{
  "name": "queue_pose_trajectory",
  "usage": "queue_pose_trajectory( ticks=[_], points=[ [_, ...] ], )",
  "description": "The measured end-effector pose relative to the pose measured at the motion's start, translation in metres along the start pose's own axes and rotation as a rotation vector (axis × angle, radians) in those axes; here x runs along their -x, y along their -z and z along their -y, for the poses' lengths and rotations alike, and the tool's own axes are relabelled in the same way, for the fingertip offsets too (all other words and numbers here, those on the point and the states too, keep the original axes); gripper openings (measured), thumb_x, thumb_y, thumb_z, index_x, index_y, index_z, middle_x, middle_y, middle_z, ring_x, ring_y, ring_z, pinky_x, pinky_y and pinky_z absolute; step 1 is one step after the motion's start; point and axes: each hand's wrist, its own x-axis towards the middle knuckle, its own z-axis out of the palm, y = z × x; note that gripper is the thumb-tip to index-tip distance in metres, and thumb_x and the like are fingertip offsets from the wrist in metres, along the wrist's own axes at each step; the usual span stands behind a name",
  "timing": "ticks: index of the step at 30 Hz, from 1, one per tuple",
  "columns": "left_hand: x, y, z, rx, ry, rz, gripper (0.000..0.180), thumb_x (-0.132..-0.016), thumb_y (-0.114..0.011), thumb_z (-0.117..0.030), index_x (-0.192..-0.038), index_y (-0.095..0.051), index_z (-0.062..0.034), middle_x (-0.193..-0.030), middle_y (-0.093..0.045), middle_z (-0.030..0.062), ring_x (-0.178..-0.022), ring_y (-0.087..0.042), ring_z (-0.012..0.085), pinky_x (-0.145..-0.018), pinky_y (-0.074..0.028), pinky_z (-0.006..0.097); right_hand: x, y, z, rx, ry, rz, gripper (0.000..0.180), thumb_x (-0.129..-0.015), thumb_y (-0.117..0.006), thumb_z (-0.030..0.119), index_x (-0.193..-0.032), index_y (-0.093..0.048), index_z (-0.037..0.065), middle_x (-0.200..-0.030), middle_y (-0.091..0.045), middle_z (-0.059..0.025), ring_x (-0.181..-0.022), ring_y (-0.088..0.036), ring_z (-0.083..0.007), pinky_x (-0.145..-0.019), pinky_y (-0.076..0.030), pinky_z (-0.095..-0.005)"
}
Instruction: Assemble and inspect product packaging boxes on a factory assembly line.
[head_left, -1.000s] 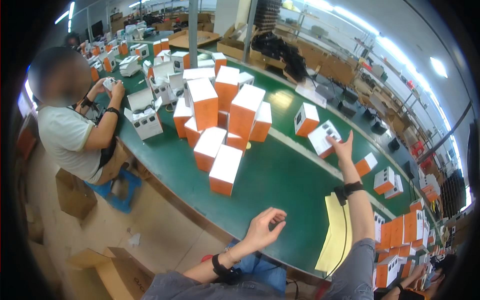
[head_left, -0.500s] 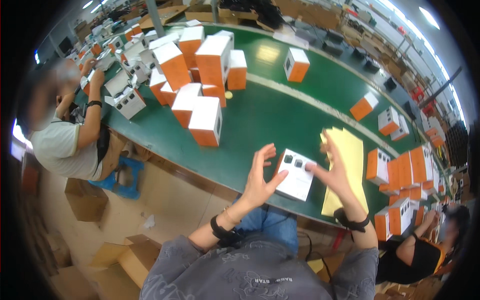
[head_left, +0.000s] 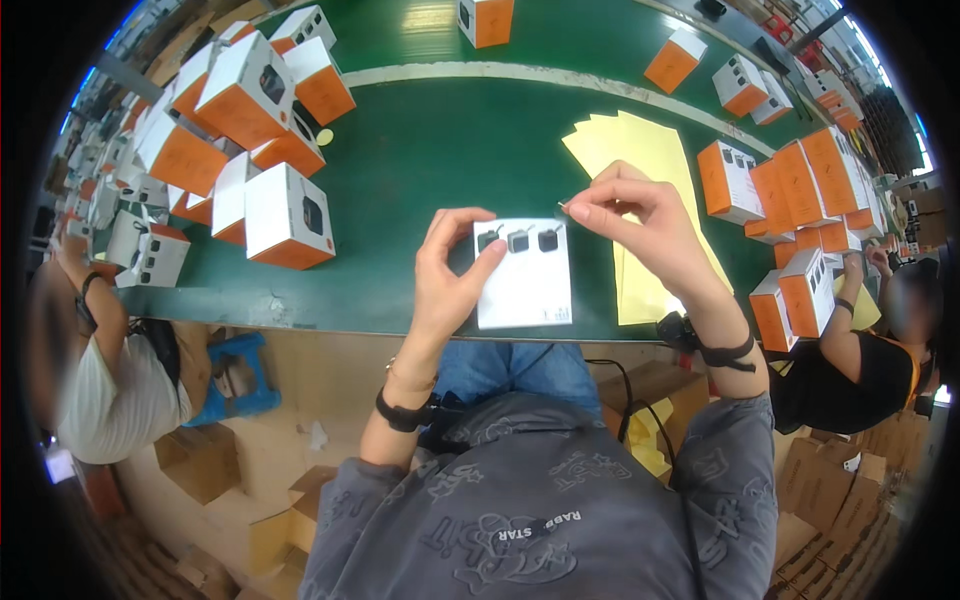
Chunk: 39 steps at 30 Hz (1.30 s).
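White card [head_left: 527, 280] with three small dark items along top edge being held over near edge of green belt [head_left: 450, 140]. Left hand [head_left: 450, 272] fingers clamped on card's left side, thumb on face. Right hand [head_left: 640, 215] fingertips being pinched together at card's top right corner, on something too small to tell. Progress judged early: all three items on card, none removed. Yellow sheets [head_left: 640, 150] lying just right of card; orange-and-white boxes [head_left: 285, 215] left, well apart. Open belt beyond card; belt edge directly below.
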Motion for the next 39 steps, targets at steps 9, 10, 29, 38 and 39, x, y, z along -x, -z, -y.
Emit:
queue_pose_trajectory(
  ticks=[9,10,29,38,39],
  points=[
    [0.005,-0.003,-0.048,-0.303,-0.194,-0.022,0.031,-0.086,-0.081,-0.006,-0.116,-0.076,-0.0027,-0.115,-0.073,0.0118,-0.126,-0.062,0.0316,-0.108,-0.046,0.043,-0.005,-0.019,-0.006,-0.323,-0.143,0.129,0.015,-0.097,-0.078,0.014,-0.110,-0.083,0.007,-0.102,-0.064,-0.0006,-0.089,-0.060,-0.0083,-0.078,-0.048,-0.0244],
    [0.000,-0.002,-0.050,-0.254,-0.198,0.021,0.028,-0.085,-0.083,-0.007,-0.112,-0.077,-0.0021,-0.116,-0.073,0.0111,-0.127,-0.061,0.0323,-0.108,-0.046,0.044,-0.005,-0.022,-0.007,-0.328,-0.159,0.135,0.015,-0.097,-0.078,0.013,-0.110,-0.083,0.007,-0.102,-0.064,-0.0009,-0.090,-0.061,-0.0081,-0.079,-0.049,-0.0245],
    [0.003,-0.012,-0.043,-0.057,-0.167,-0.009,0.011,-0.086,-0.081,-0.001,-0.096,-0.081,-0.0052,-0.098,-0.074,0.0052,-0.111,-0.065,0.0267,-0.104,-0.050,0.043,-0.003,-0.031,-0.015,-0.083,0.058,0.050,0.029,-0.085,-0.089,0.020,-0.110,-0.081,0.009,-0.127,-0.069,-0.0102,-0.121,-0.064,-0.0227,-0.102,-0.049,-0.0353],
    [0.009,-0.017,-0.046,-0.186,-0.021,-0.197,0.041,-0.089,-0.079,-0.003,-0.129,-0.070,0.0011,-0.120,-0.071,0.0109,-0.122,-0.063,0.0218,-0.107,-0.046,0.037,-0.013,-0.025,-0.008,0.101,0.212,-0.151,0.012,-0.088,-0.086,0.016,-0.098,-0.084,0.009,-0.122,-0.072,-0.0092,-0.117,-0.065,-0.0200,-0.104,-0.047,-0.0358],
    [0.008,-0.012,-0.039,-0.185,-0.013,-0.196,0.041,-0.089,-0.079,-0.003,-0.129,-0.070,0.0011,-0.120,-0.071,0.0109,-0.122,-0.063,0.0218,-0.107,-0.046,0.037,-0.014,-0.021,-0.008,0.088,0.135,-0.135,0.012,-0.088,-0.086,0.015,-0.099,-0.084,0.009,-0.122,-0.072,-0.0091,-0.117,-0.065,-0.0199,-0.104,-0.047,-0.0361]
  ],
)
